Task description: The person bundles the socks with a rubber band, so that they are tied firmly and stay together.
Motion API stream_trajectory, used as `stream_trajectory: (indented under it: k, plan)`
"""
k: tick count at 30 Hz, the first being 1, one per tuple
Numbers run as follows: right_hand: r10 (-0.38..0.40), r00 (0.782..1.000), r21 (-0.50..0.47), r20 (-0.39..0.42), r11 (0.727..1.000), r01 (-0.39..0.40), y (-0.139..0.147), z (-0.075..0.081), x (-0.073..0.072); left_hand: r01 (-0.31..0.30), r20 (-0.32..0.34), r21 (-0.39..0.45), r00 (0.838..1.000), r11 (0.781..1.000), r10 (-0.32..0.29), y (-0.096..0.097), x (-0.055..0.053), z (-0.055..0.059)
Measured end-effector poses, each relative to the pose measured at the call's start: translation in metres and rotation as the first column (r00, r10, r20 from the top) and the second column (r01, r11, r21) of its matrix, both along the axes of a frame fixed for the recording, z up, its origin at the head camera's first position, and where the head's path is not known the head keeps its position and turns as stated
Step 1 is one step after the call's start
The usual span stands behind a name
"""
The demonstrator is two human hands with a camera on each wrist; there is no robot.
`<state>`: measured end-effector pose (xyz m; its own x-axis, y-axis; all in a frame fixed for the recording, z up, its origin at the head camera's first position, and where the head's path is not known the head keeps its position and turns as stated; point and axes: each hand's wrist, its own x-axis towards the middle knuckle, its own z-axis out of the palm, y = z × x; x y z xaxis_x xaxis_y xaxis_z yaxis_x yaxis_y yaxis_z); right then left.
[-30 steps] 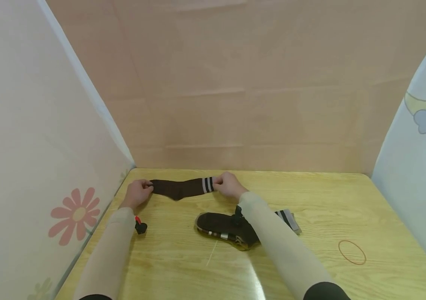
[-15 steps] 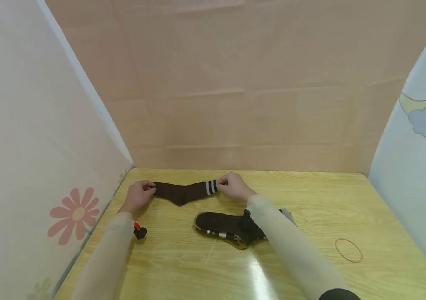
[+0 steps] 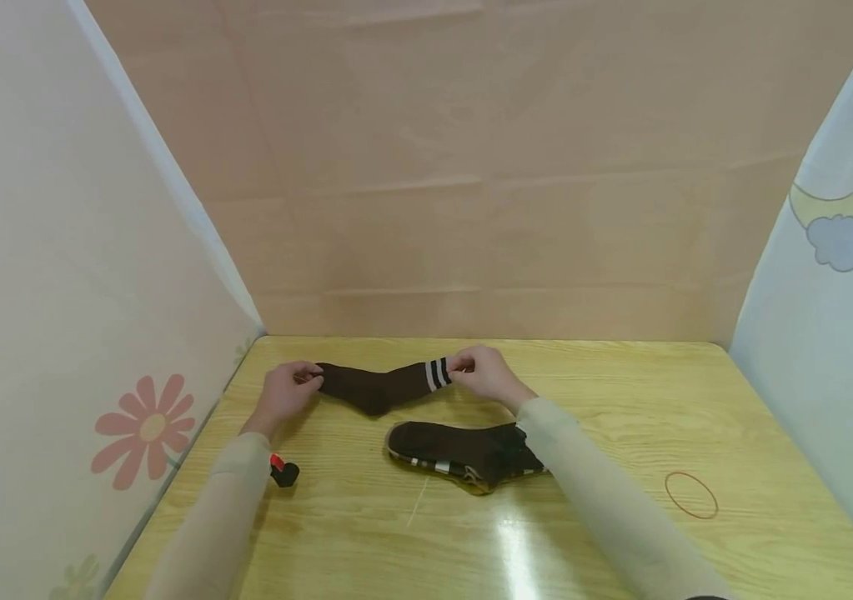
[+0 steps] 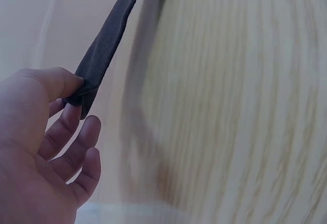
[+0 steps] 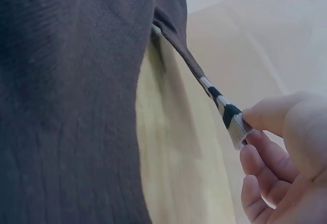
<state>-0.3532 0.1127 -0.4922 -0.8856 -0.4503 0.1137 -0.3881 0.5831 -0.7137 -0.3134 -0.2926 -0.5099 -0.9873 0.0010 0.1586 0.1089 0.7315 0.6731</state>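
Between my two hands a dark brown sock is stretched out over the back left of the table. My left hand pinches its toe end between thumb and fingers; the left wrist view shows the dark toe folded in that pinch. At the other end, my right hand pinches the striped cuff, banded light and black. Closer to me lies a stack of dark socks, with brown, white and ochre edges showing underneath. My right forearm hides the stack's cuff end. In the right wrist view, dark ribbed knit fills the left side.
A small black object with a red part shows beside my left wrist. A thin red ring outline is on the wooden table at right. A pinkish backdrop rises behind, and pale patterned panels flank both sides.
Both hands have moved slightly right with the sock between them, and its heel has dipped a little lower. The stack of socks stays on the table.
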Motion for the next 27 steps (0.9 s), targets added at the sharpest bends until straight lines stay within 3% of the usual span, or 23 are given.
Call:
stream_trajectory:
  k: [12, 27]
  plan:
    - [-0.055, 0.998, -0.059, -0.025, 0.997, 0.054, 0.037, 0.016, 0.011, 0.015, -0.008, 0.074, 1.0, 0.997, -0.015, 0.025, 0.011, 0.02]
    - [-0.077, 0.989, -0.088, -0.128, 0.994, 0.066, 0.075, 0.036, 0.03, 0.113, -0.076, 0.145, 0.992, 0.983, -0.103, 0.05, 0.02, 0.032]
